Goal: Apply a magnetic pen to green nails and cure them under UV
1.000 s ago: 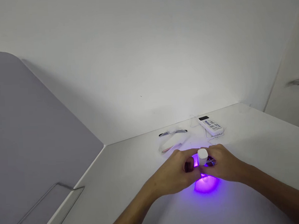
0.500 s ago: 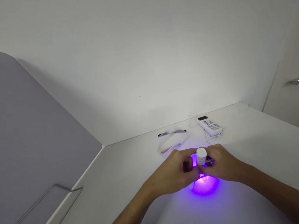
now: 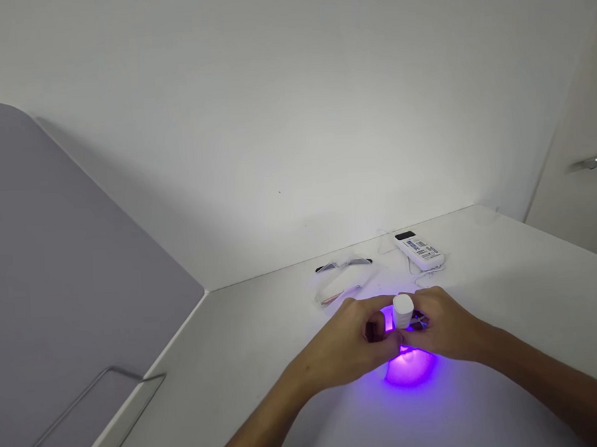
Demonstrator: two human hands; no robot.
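Observation:
A small white lamp (image 3: pixel 402 309) stands upright between my two hands, throwing a bright purple glow onto the white table beneath. My left hand (image 3: pixel 357 344) curls in from the left, thumb and fingers closed at the lamp's side. From the right, my right hand (image 3: pixel 441 326) closes on it too, with its thumb at the near side. The two thumbs meet in front of the lamp. Thin pale strands show by the right fingers. The lamp's lower part is hidden behind the hands, so I cannot tell whether anything else is held under it.
Beyond my hands on the white table (image 3: pixel 225 347) lies a clear plastic bag (image 3: pixel 339 285) with slim items in it. A white power bank (image 3: pixel 420 250) with printed text and a thin white cable sits farther right. A bent metal wire (image 3: pixel 133 419) crosses the left edge.
Both hands keep their hold on the lamp. My left thumb has slid very slightly right, and the left edge of the purple glow has drawn in a little.

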